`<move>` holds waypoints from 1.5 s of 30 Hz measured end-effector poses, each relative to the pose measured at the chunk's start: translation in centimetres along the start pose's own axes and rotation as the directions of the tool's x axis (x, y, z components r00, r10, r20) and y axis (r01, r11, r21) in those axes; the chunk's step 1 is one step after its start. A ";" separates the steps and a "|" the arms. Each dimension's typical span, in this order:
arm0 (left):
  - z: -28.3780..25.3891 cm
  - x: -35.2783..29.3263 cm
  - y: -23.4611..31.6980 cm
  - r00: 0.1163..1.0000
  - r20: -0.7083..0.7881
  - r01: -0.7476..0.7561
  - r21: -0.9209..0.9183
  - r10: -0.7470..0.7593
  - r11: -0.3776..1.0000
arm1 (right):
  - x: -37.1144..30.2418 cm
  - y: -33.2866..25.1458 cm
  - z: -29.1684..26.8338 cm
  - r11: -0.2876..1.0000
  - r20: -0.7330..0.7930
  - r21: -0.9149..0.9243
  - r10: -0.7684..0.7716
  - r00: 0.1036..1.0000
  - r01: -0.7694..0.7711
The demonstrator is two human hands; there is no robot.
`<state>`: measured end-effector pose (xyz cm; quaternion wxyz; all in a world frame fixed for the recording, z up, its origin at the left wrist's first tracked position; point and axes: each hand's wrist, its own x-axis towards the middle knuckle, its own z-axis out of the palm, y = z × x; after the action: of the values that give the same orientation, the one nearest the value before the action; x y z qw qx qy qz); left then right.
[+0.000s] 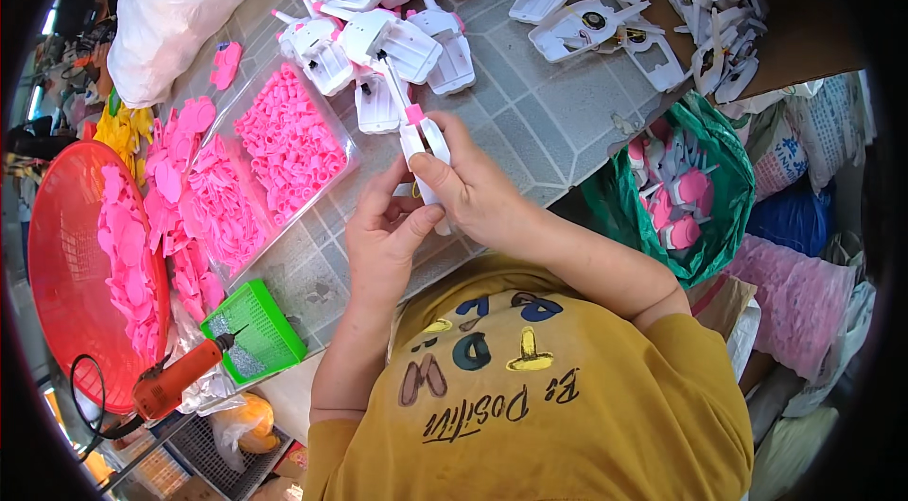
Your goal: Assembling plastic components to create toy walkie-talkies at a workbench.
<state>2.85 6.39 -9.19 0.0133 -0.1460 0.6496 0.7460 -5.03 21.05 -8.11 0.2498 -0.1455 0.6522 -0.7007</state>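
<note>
A white plastic toy casing [435, 149] with a pink collar is held upright near the table's front edge. My right hand [478, 181] wraps round its side, with the thumb pressed on its face. At its lower end, the fingers and thumb of my left hand [383, 227] close on the same casing. A thin yellow wire shows between the hands. The casing's narrow white stem points away, toward a cluster of white and pink assembled toy bodies [390, 37] just beyond. How the parts meet inside my grip is hidden.
On the left lie a clear tray [353, 163] of small pink parts, a red basket [66, 246], a green basket [295, 350] of screws and an orange power drill [175, 386]. White shells [577, 28] fill the far right, above a green bag [733, 208] holding toys.
</note>
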 end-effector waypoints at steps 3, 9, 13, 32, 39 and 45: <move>0.7 -0.3 0.6 0.998 -0.026 -0.057 0.148 0.062 0.987 | 0.0 1.1 0.3 0.997 -0.052 0.009 -0.074 0.996 0.074; 1.6 -0.4 1.3 0.955 -0.054 -0.233 0.466 0.291 0.854 | -0.2 1.5 -0.1 0.959 -0.017 0.244 -0.140 0.990 0.140; 2.4 -0.1 0.8 0.780 0.054 -0.417 0.788 0.624 0.454 | -0.2 -0.5 -0.4 0.959 -0.039 0.278 -0.050 0.998 0.059; 2.7 0.2 1.9 1.000 0.020 -0.020 -0.107 0.023 0.994 | 2.8 1.6 -3.0 0.546 0.001 0.835 0.123 0.992 -0.069; 2.3 0.0 1.9 0.990 0.029 -0.139 0.093 0.137 0.986 | 2.5 2.2 -2.9 0.507 0.007 0.860 0.101 0.995 -0.057; 1.2 0.5 -0.6 0.995 0.046 0.083 0.048 -0.085 0.995 | 2.1 0.1 -3.7 0.813 0.024 0.580 0.039 0.999 -0.046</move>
<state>2.27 7.59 -9.74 0.0635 -0.1552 0.6593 0.7330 -8.68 23.02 -8.87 0.3016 -0.0518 0.4092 -0.8596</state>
